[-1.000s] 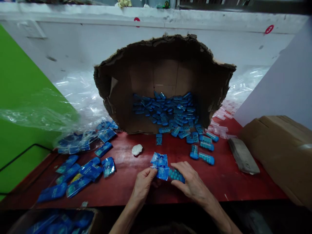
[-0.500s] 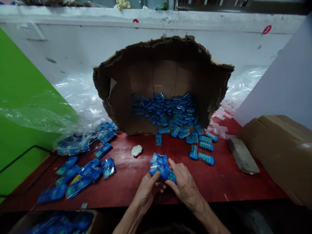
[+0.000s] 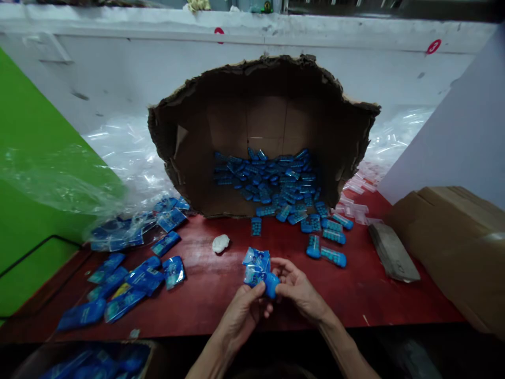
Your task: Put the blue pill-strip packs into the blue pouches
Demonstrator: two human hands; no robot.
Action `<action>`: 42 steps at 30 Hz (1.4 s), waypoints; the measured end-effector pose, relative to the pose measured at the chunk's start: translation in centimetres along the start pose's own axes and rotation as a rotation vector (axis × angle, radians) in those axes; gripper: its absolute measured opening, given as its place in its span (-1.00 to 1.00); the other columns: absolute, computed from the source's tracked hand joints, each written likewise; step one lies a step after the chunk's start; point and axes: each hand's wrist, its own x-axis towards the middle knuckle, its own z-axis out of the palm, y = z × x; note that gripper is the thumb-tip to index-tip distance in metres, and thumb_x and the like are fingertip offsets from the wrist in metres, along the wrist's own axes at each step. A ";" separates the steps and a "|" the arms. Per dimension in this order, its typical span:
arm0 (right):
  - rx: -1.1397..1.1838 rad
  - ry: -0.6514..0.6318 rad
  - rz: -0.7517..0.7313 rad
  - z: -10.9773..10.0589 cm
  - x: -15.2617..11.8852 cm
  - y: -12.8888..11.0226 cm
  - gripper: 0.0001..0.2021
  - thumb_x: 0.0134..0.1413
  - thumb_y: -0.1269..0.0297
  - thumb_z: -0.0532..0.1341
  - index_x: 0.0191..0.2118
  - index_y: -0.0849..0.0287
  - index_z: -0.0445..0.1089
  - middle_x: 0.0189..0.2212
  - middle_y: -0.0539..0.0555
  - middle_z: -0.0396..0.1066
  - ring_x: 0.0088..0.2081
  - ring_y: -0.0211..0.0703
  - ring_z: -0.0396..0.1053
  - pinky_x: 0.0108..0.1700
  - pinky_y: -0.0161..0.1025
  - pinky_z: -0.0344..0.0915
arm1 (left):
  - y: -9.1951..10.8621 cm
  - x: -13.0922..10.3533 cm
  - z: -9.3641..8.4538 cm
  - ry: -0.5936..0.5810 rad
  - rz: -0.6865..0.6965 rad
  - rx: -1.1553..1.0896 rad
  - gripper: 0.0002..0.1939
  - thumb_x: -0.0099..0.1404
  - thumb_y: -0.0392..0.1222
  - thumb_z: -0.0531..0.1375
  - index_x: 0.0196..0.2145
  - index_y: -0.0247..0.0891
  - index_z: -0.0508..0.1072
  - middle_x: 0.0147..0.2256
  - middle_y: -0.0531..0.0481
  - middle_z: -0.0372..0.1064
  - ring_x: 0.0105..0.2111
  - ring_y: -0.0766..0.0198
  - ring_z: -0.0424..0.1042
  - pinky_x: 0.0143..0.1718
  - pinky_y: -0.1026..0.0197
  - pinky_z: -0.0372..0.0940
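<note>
Container (image 3: 271, 285), blue, was gripped by the left hand (image 3: 245, 309) and the right hand (image 3: 303, 292) in front of the torn carton (image 3: 266, 116); blue packets (image 3: 256, 258) showed beside it, nearer the carton.

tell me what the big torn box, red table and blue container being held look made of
Box: dull brown cardboard, judging by its ragged rim.
Table: smooth, slightly glossy, perhaps painted wood; it reflects light.
Container: probably smooth plastic, from its even blue, rounded surface.

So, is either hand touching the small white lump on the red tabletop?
No: the small white lump lies apart from them, while the left hand and right hand hold a rounded blue container.
</note>
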 end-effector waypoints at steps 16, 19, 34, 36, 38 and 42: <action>0.101 -0.189 0.099 1.0 -0.4 0.5 -0.54 -0.22 0.37 0.26 -0.10 0.13 0.17 -0.44 -0.05 0.34 -0.61 -0.36 0.30 -0.55 -0.36 0.25 | -0.1 -0.9 1.7 0.116 0.018 0.020 -0.75 0.00 -0.11 0.20 -0.42 -0.37 0.41 -0.57 -0.04 0.35 -0.64 0.40 0.27 -0.61 0.36 0.10; 0.053 -0.206 0.088 0.5 -0.3 0.8 -0.51 -0.18 0.32 0.24 -0.05 0.11 0.11 -0.44 -0.05 0.33 -0.61 -0.36 0.29 -0.54 -0.34 0.25 | -0.2 -1.1 1.9 0.095 0.011 -0.010 -0.74 0.03 -0.11 0.19 -0.40 -0.39 0.41 -0.55 -0.08 0.37 -0.63 0.39 0.29 -0.62 0.37 0.10; -1.614 0.229 -0.241 1.0 5.3 1.0 -0.85 0.06 0.34 0.05 -0.37 0.08 0.36 -0.42 0.04 0.27 -0.31 -0.16 0.18 -0.27 -0.25 0.10 | 2.7 -3.0 -3.9 0.481 0.148 -0.248 -0.80 0.11 -0.21 0.10 -0.29 -0.32 0.35 -0.61 0.03 0.35 -0.62 0.35 0.35 -0.59 0.32 0.24; -1.625 0.233 -0.255 1.0 5.1 1.3 -0.81 0.09 0.36 0.02 -0.39 0.09 0.37 -0.43 0.05 0.28 -0.32 -0.16 0.18 -0.28 -0.25 0.09 | 1.2 -1.6 -2.7 0.472 0.108 -0.134 -0.74 0.03 -0.17 0.18 -0.29 -0.32 0.34 -0.60 0.05 0.34 -0.67 0.40 0.30 -0.64 0.36 0.18; -1.610 0.232 -0.297 0.9 4.4 1.0 -0.80 0.10 0.35 0.01 -0.37 0.10 0.38 -0.41 0.06 0.29 -0.31 -0.16 0.18 -0.27 -0.26 0.09 | 0.2 -0.2 -1.7 0.488 0.111 -0.025 -0.65 -0.04 -0.11 0.23 -0.29 -0.32 0.34 -0.58 0.07 0.33 -0.70 0.46 0.25 -0.68 0.39 0.11; -1.499 0.174 -0.420 1.0 2.5 0.0 -0.79 0.10 0.34 0.01 -0.29 0.08 0.39 -0.37 0.07 0.30 -0.29 -0.17 0.19 -0.24 -0.25 0.11 | -0.4 2.0 -1.1 0.495 0.161 0.163 -0.64 -0.14 -0.07 0.27 -0.39 -0.35 0.36 -0.64 0.10 0.27 -0.72 0.47 0.19 -0.70 0.40 0.04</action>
